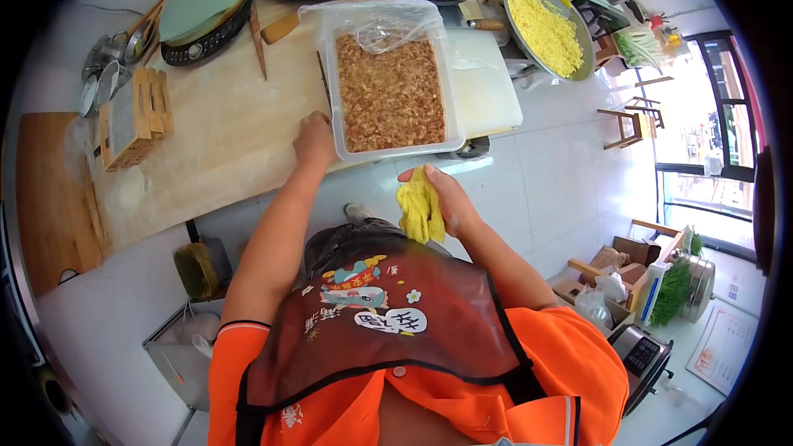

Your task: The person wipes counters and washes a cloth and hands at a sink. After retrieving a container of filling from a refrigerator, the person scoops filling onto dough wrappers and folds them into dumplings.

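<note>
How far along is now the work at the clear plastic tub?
Already done, it seems: the clear plastic tub holds brown chopped food. In hand: a crumpled yellow cloth, in the right hand; the left hand is beside the tub. What is left is unclear, but transparent film covers only the tub's far part.

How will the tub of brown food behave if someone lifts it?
The tub is probably heavy for its size, because brown food covers its wide bottom. Its translucent plastic walls may bend slightly. The crumpled film on top looks floppy and may slip.
</note>
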`<move>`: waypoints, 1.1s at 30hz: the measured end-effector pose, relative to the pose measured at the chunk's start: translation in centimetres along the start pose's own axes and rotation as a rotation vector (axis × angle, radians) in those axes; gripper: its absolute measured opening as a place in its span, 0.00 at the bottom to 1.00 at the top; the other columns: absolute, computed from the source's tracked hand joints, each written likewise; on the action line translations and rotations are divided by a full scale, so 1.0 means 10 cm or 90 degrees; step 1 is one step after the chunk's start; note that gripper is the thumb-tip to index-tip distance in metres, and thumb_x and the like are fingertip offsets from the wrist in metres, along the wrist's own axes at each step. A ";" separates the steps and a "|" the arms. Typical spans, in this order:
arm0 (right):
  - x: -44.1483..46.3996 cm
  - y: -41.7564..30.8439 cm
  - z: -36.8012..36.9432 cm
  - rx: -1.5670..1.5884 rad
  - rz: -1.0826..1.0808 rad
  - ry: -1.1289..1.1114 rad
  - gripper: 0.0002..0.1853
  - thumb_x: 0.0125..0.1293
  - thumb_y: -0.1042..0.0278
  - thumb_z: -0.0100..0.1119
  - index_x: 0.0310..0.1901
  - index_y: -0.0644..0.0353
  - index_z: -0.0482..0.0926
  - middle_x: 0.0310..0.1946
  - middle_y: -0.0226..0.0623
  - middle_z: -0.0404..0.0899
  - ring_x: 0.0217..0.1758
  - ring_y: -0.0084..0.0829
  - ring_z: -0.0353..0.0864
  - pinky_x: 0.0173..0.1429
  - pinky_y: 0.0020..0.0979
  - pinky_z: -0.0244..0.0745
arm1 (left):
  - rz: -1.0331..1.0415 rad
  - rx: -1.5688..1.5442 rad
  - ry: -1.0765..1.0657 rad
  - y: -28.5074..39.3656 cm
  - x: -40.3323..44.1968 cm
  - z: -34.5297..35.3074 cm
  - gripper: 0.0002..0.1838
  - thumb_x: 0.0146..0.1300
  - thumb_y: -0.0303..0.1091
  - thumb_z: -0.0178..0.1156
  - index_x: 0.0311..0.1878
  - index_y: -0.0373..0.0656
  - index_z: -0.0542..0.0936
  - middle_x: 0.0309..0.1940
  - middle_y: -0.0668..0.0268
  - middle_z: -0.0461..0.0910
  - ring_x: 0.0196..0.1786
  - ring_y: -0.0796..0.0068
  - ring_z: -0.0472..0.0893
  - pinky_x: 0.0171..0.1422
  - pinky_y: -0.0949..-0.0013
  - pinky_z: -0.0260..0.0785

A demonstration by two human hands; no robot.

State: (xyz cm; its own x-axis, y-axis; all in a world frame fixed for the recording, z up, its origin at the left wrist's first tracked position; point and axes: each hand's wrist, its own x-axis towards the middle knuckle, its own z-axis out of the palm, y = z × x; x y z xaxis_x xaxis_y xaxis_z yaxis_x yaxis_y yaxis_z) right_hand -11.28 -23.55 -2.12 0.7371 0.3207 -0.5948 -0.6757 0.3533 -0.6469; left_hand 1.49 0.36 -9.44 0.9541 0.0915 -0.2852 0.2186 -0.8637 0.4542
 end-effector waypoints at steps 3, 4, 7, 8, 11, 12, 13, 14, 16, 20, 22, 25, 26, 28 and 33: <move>0.10 -0.01 0.03 -0.020 0.002 -0.008 0.28 0.75 0.43 0.41 0.54 0.64 0.74 0.39 0.40 0.80 0.40 0.33 0.82 0.45 0.37 0.81 | -0.022 0.016 -0.036 -0.04 0.08 0.02 0.20 0.63 0.42 0.56 0.55 0.44 0.72 0.56 0.53 0.74 0.59 0.50 0.76 0.61 0.45 0.67; 0.12 -0.02 0.05 -0.024 0.000 -0.016 0.28 0.75 0.43 0.41 0.54 0.64 0.74 0.40 0.40 0.80 0.40 0.33 0.82 0.46 0.38 0.81 | -0.033 0.022 -0.054 -0.02 0.09 0.00 0.20 0.63 0.41 0.56 0.56 0.44 0.71 0.57 0.52 0.73 0.60 0.50 0.75 0.62 0.44 0.66; 0.17 -0.03 0.07 -0.041 0.000 -0.029 0.28 0.75 0.43 0.41 0.55 0.64 0.74 0.40 0.41 0.80 0.41 0.33 0.82 0.46 0.38 0.81 | -0.053 0.042 -0.092 0.02 0.10 -0.04 0.21 0.64 0.39 0.55 0.58 0.45 0.69 0.59 0.52 0.72 0.62 0.50 0.74 0.63 0.43 0.64; 0.19 -0.02 0.08 -0.046 0.000 -0.032 0.28 0.75 0.43 0.41 0.55 0.64 0.74 0.40 0.41 0.80 0.41 0.34 0.82 0.47 0.38 0.81 | -0.053 0.049 -0.094 0.01 0.10 -0.03 0.20 0.64 0.39 0.54 0.59 0.46 0.69 0.59 0.52 0.72 0.62 0.49 0.74 0.63 0.43 0.64; 0.20 -0.02 0.09 -0.051 0.010 -0.030 0.28 0.75 0.42 0.41 0.55 0.64 0.74 0.40 0.41 0.80 0.40 0.34 0.82 0.46 0.38 0.81 | -0.058 0.089 -0.073 0.02 0.08 -0.03 0.20 0.65 0.37 0.54 0.60 0.46 0.68 0.59 0.53 0.72 0.61 0.50 0.75 0.63 0.44 0.64; 0.20 -0.03 0.09 -0.048 0.013 -0.037 0.28 0.75 0.43 0.41 0.55 0.64 0.74 0.40 0.41 0.80 0.41 0.34 0.82 0.47 0.38 0.81 | -0.060 0.104 -0.060 0.03 0.08 -0.04 0.20 0.65 0.36 0.54 0.60 0.46 0.68 0.59 0.53 0.72 0.60 0.50 0.75 0.63 0.44 0.64; 0.20 -0.03 0.08 -0.044 0.016 -0.043 0.28 0.75 0.43 0.42 0.56 0.64 0.73 0.41 0.41 0.80 0.42 0.34 0.82 0.48 0.38 0.80 | -0.068 0.122 -0.029 0.02 0.08 -0.03 0.19 0.65 0.35 0.54 0.59 0.45 0.70 0.58 0.54 0.73 0.60 0.51 0.76 0.62 0.44 0.65; 0.20 -0.04 0.07 -0.041 0.020 -0.049 0.28 0.75 0.43 0.42 0.56 0.64 0.73 0.42 0.42 0.80 0.42 0.34 0.82 0.49 0.39 0.80 | -0.077 0.140 0.002 0.01 0.08 -0.02 0.19 0.64 0.35 0.54 0.58 0.44 0.71 0.57 0.54 0.74 0.60 0.52 0.76 0.62 0.45 0.65; 0.19 -0.02 0.08 -0.042 0.001 -0.051 0.29 0.74 0.43 0.45 0.59 0.64 0.71 0.44 0.43 0.80 0.45 0.35 0.82 0.51 0.39 0.80 | -0.086 0.178 0.032 -0.03 0.08 -0.06 0.16 0.64 0.33 0.53 0.55 0.42 0.74 0.55 0.55 0.75 0.59 0.54 0.77 0.62 0.46 0.66; 0.26 0.00 0.21 -0.097 -0.016 -0.148 0.32 0.73 0.43 0.49 0.64 0.65 0.66 0.51 0.46 0.78 0.53 0.36 0.80 0.57 0.39 0.78 | -0.116 0.183 0.039 -0.32 0.08 -0.17 0.12 0.64 0.31 0.53 0.48 0.37 0.77 0.51 0.53 0.78 0.53 0.54 0.81 0.56 0.51 0.70; 0.28 0.00 0.42 -0.050 -0.029 -0.193 0.34 0.72 0.42 0.50 0.66 0.65 0.64 0.54 0.48 0.76 0.56 0.37 0.79 0.59 0.38 0.77 | -0.149 0.131 0.048 -0.54 0.03 -0.23 0.12 0.63 0.30 0.53 0.46 0.36 0.77 0.46 0.53 0.80 0.47 0.56 0.83 0.50 0.54 0.73; 0.37 -0.08 0.74 -0.035 -0.062 -0.242 0.35 0.74 0.42 0.46 0.68 0.65 0.61 0.60 0.49 0.73 0.63 0.39 0.74 0.66 0.39 0.70 | -0.212 -0.094 0.034 -0.95 -0.14 -0.33 0.11 0.63 0.30 0.52 0.46 0.35 0.76 0.37 0.56 0.80 0.37 0.62 0.83 0.39 0.60 0.74; 0.40 -0.11 0.89 -0.049 -0.094 -0.228 0.34 0.75 0.43 0.44 0.68 0.65 0.61 0.60 0.49 0.73 0.64 0.39 0.74 0.67 0.39 0.69 | -0.238 -0.246 0.021 -1.13 -0.24 -0.37 0.11 0.64 0.29 0.52 0.46 0.35 0.76 0.33 0.59 0.79 0.33 0.65 0.81 0.35 0.62 0.73; 0.52 -0.08 1.16 -0.059 -0.197 -0.234 0.32 0.77 0.45 0.40 0.71 0.64 0.59 0.64 0.45 0.71 0.67 0.38 0.70 0.72 0.39 0.61 | -0.294 -0.718 0.041 -1.29 -0.55 -0.52 0.10 0.66 0.30 0.51 0.46 0.36 0.75 0.26 0.66 0.75 0.24 0.73 0.75 0.29 0.67 0.68; 0.83 0.35 2.14 0.050 -0.025 -0.350 0.32 0.78 0.48 0.42 0.74 0.59 0.55 0.67 0.40 0.67 0.68 0.33 0.67 0.72 0.35 0.60 | -0.103 -0.974 0.196 -0.84 -1.50 -0.75 0.12 0.75 0.41 0.47 0.45 0.42 0.75 0.27 0.68 0.75 0.29 0.78 0.74 0.32 0.71 0.66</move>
State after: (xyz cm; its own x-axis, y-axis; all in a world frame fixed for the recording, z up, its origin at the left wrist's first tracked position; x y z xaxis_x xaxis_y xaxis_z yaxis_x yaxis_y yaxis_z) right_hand -7.48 -0.85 0.85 0.6690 0.7098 -0.2205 -0.6607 0.4319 -0.6139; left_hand -13.19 9.97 -2.69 0.8623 0.3891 -0.3241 0.1287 0.4507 0.8833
